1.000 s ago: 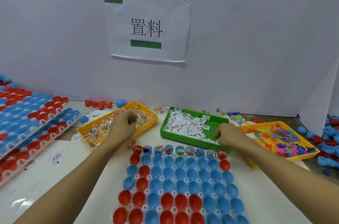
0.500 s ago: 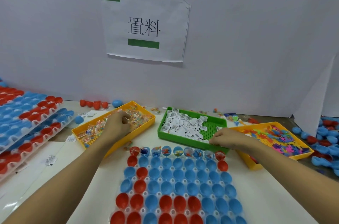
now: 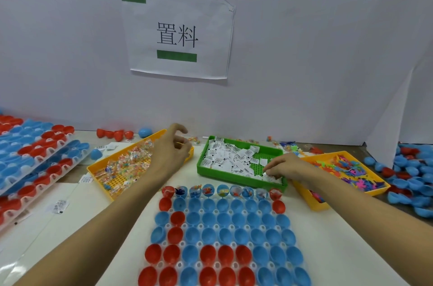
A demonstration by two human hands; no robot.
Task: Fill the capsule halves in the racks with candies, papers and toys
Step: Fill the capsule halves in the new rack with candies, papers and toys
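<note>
Clear plastic rack (image 3: 223, 229) sits near centre on the white table (image 3: 98, 210), w/ red & blue capsule halves (image 3: 208, 236) open side up. Only the far row (image 3: 221, 191) has stuff in it, small coloured bits; other rows look bare inside.

Left hand (image 3: 169, 152) is raised over the far right end of the yellow plastic tray of wrapped candies (image 3: 126, 166), at far left of the rack. Thumb & fingers are curled together, w/ a small yellowish piece seemingly pinched at the tips; can't tell for sure what it is, prob. a candy. Index finger arches up above the rest.

Right hand (image 3: 284, 166) is down in the near right corner of the green plastic tray of small white printed papers (image 3: 234, 157), just past the rack's far edge. Fingertips pinch at a white paper slip (image 3: 267, 172) lying among the others.

Second yellow tray of multicoloured plastic toys (image 3: 346, 168) sits far right, partly behind the right forearm.

Stacked racks of red/blue halves (image 3: 35, 152) on the left. Loose blue & red halves (image 3: 412, 168) heaped at the right edge, a few more (image 3: 117, 134) by the wall. Stray paper slips (image 3: 59, 206) lie on the table at left. White sheet w/ black characters & green bars (image 3: 178, 35) is taped on the wall.
</note>
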